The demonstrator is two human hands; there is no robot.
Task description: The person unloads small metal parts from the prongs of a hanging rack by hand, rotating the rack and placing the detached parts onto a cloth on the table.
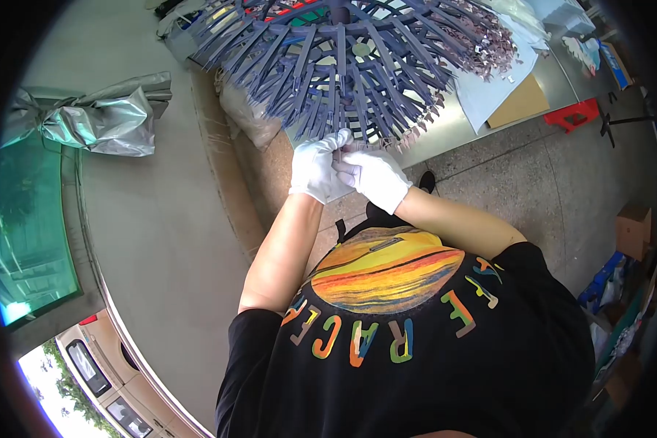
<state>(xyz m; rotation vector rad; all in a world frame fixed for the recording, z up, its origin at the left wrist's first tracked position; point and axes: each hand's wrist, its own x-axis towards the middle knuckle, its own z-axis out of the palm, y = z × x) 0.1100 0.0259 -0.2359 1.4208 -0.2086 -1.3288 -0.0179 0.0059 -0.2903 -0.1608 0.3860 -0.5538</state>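
A large round rack (341, 62) with tiers of radiating blue-grey arms stands before me. Many small brownish pieces (489, 47) hang from its arm tips on the right side, and a few more line its near lower edge. At that near edge both my hands, in white gloves, meet. My left hand (314, 166) is closed, its fingertips raised against the ends of the arms. Close beside it, my right hand (376, 175) has its thumb and fingers pinched together. Whatever lies between the fingers is too small and covered to make out.
Behind the rack runs a metal table (449, 124) bearing white sheets and a piece of brown cardboard (520, 104). A red stool (573, 114) is at the right, with a cardboard box (633, 230) farther over. A wall (153, 241) with a green window (36, 226) rises at left.
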